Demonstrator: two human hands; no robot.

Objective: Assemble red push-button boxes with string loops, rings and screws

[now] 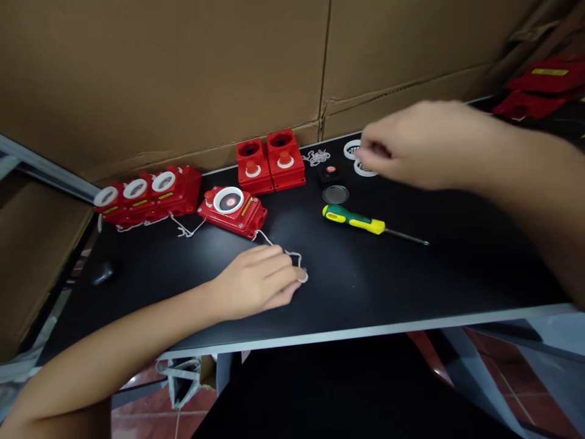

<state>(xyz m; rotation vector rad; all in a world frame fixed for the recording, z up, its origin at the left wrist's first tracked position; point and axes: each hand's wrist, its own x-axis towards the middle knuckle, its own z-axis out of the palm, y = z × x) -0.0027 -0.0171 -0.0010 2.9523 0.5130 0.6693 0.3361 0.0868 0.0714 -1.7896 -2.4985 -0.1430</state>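
Observation:
My left hand is closed near the table's front edge, its fingertips pinching a thin white cord. That cord runs back to a red box with a white ring around a dark round window. At the fingertips the cord ends in a pale curved bit, partly hidden. Over the back right of the table, my right hand has its fingers curled together beside two white rings. Whatever its fingertips hold, if anything, is hidden. Between the hands lies a green and yellow screwdriver.
Several red boxes with white rings stand at the left. Two red boxes stand at the back, beside a bundle of cord, a small black part and a clear disc. Cardboard walls the rear.

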